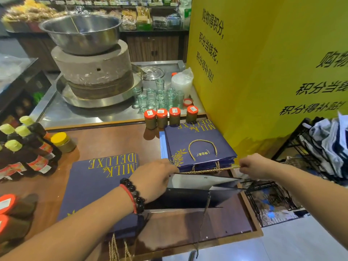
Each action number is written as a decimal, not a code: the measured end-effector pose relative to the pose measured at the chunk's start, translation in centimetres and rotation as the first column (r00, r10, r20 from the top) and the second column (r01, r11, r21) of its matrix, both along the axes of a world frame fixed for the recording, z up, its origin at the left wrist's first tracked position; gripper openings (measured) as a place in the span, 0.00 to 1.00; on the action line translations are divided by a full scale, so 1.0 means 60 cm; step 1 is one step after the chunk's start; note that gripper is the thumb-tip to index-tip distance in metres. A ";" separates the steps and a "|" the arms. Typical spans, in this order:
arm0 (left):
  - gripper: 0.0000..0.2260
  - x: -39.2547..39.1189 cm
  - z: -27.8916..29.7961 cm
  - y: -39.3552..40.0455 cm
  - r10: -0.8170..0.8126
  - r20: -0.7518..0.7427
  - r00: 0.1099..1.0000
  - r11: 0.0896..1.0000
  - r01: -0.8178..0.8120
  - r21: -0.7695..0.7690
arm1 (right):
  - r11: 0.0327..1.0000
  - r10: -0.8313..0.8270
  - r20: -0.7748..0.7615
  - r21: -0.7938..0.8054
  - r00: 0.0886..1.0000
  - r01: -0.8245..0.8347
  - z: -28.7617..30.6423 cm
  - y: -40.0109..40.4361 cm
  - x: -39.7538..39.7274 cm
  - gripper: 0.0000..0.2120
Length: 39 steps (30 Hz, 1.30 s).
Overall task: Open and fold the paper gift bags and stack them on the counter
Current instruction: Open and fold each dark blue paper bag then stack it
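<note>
A navy paper gift bag (pixel 195 196) with gold print lies partly opened on the brown counter (pixel 105 140), its white inside showing. My left hand (pixel 154 178) grips the bag's near rim. My right hand (pixel 252 166) pinches the gold rope handle (pixel 211 170), which is stretched taut between both hands. A flat bag (pixel 98 181) marked MILK DELUXE lies under my left forearm. Behind the open bag sits a stack of flat navy bags (pixel 197 146).
Four orange-capped jars (pixel 162 117) stand behind the stack. Dark bottles (pixel 24 147) and a yellow-lidded jar (pixel 63 141) crowd the left. A stone mill (pixel 94 68) with a steel bowl and several glasses (pixel 158 97) sit on the steel top. A yellow pillar (pixel 263 72) and a black wire rack (pixel 301 147) stand on the right.
</note>
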State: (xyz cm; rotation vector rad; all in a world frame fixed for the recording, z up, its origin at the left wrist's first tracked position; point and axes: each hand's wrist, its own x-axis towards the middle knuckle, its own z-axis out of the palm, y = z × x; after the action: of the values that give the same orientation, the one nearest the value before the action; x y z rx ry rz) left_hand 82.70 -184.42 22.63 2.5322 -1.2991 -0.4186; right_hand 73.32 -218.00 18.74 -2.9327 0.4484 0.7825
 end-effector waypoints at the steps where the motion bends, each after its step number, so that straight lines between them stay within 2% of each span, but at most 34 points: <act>1: 0.19 0.003 -0.002 0.000 0.009 -0.004 1.000 1.000 -0.009 0.005 | 0.999 -0.035 -0.002 0.006 0.999 0.035 -0.003 -0.013 -0.009 0.08; 6: 0.20 0.012 -0.005 -0.002 0.000 -0.025 1.000 1.000 0.000 0.005 | 0.989 -0.144 -0.007 0.008 0.989 0.145 -0.010 -0.054 -0.047 0.13; 9: 0.21 0.020 -0.007 -0.007 -0.018 -0.023 1.000 0.999 0.019 0.040 | 0.976 -0.215 -0.009 0.019 0.977 0.215 -0.011 -0.073 -0.059 0.13; 11: 0.20 0.027 -0.010 -0.011 -0.033 -0.026 0.999 0.997 0.035 0.064 | 0.946 -0.308 0.026 0.117 0.951 0.304 -0.012 -0.084 -0.061 0.14; 14: 0.11 0.035 -0.007 -0.022 -0.046 -0.031 0.998 0.994 0.049 0.100 | 0.822 -0.483 0.111 0.400 0.869 0.405 0.000 -0.066 -0.045 0.09; 16: 0.12 0.039 -0.002 -0.034 -0.035 -0.030 0.999 0.993 0.039 0.113 | 0.660 -0.571 0.084 0.638 0.817 0.396 0.014 -0.029 -0.024 0.03; 17: 0.13 0.040 0.002 -0.041 -0.035 -0.030 0.999 0.992 0.039 0.124 | 0.551 -0.604 0.045 0.744 0.795 0.377 0.024 -0.006 -0.015 0.03; 18: 0.13 0.039 0.006 -0.051 -0.045 -0.029 0.999 0.990 0.048 0.136 | 0.476 -0.615 0.026 0.809 0.788 0.345 0.033 0.018 -0.005 0.07; 19: 0.13 0.037 0.009 -0.062 -0.061 -0.022 0.998 0.986 0.063 0.151 | 0.466 -0.600 0.042 0.830 0.799 0.306 0.041 0.040 0.004 0.11; 21: 0.13 0.030 0.017 -0.086 -0.097 0.004 0.995 0.980 0.095 0.175 | 0.500 -0.554 0.102 0.834 0.826 0.232 0.051 0.078 0.020 0.13; 24: 0.12 0.016 0.023 -0.121 -0.133 0.037 0.990 0.980 0.126 0.157 | 0.540 -0.520 0.199 0.830 0.831 0.139 0.058 0.116 0.041 0.09; 27: 0.10 0.004 0.017 -0.143 -0.108 0.047 0.993 0.984 0.100 0.147 | 0.605 -0.457 0.250 0.791 0.854 0.092 0.061 0.131 0.051 0.09; 32: 0.10 -0.003 0.005 -0.150 -0.054 0.035 0.998 0.989 0.049 0.142 | 0.640 -0.459 0.230 0.756 0.858 0.140 0.057 0.135 0.055 0.08; 39: 0.08 -0.005 0.003 -0.151 -0.021 0.033 0.999 0.991 0.017 0.135 | 0.628 -0.446 0.087 0.740 0.891 0.242 0.070 0.144 0.045 0.06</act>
State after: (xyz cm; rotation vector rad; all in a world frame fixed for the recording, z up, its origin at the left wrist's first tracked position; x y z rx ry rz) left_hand 82.40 -193.50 22.81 2.6502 -1.3513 -0.4842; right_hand 76.04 -209.36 22.96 -2.0682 0.5174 0.3690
